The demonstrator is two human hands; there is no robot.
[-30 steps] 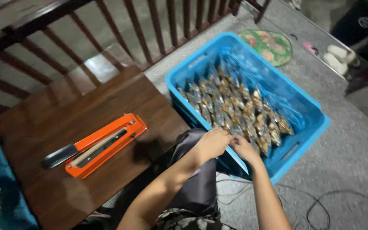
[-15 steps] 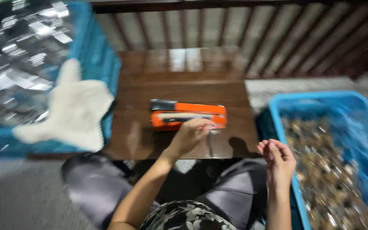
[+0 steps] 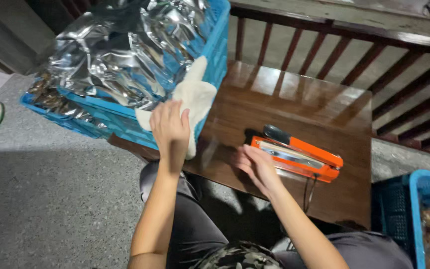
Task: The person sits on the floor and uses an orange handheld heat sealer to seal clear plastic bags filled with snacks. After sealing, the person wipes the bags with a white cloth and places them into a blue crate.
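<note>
1. The left hand (image 3: 169,127) lies on a white cloth (image 3: 192,99) draped over the edge of a blue crate (image 3: 214,47); its fingers curl loosely over the cloth, gripping it lightly.
2. The crate stands at the left end of the dark wooden counter (image 3: 299,99), piled with crinkled silver foil bags (image 3: 120,55).
3. The right hand (image 3: 256,167) rests flat on the counter, fingers released, touching the near end of an orange sealer (image 3: 297,155).
4. The long, narrow sealer lies closed near the counter's middle, a black cord (image 3: 307,192) hanging over the front edge.
5. A second blue crate (image 3: 414,199) sits low at the right, holding small packets.
</note>
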